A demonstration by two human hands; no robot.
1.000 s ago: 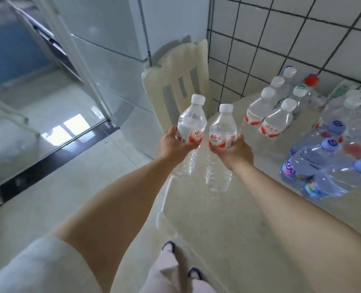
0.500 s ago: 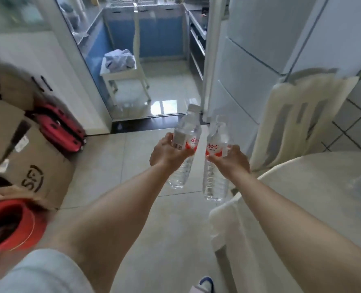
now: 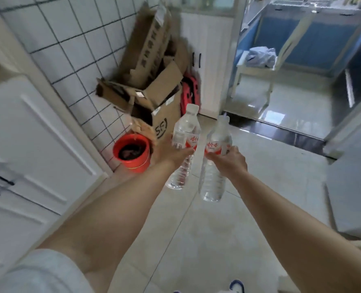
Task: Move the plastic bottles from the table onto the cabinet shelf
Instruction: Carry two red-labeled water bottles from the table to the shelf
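I am looking down along two bare arms stretched out ahead of me over a pale tiled floor (image 3: pixel 207 240). My left hand (image 3: pixel 171 157) is wrapped around the middle of a clear plastic water bottle (image 3: pixel 183 144) with a white cap and a red and white label. My right hand (image 3: pixel 228 159) grasps a second bottle (image 3: pixel 214 163) of the same kind, fingers curled over its label. Both bottles are upright, leaning slightly, held side by side in the air near each other without touching. They are above the floor, not resting on anything.

To the near left stands a white cabinet (image 3: pixel 27 144) with panelled doors and dark handles. No shelf can be seen from here. Further along the left, against a white tiled wall (image 3: pixel 69 49) with dark grout, sits a red bucket (image 3: pixel 133 153), just beside a heap of brown cardboard boxes (image 3: pixel 154 81). A red bag (image 3: pixel 189 94) leans behind the boxes.

At the far right, a doorway opens onto a room with blue walls, where a pale stool (image 3: pixel 255 70) carries a crumpled cloth (image 3: pixel 260 57). The picture is slightly blurred.
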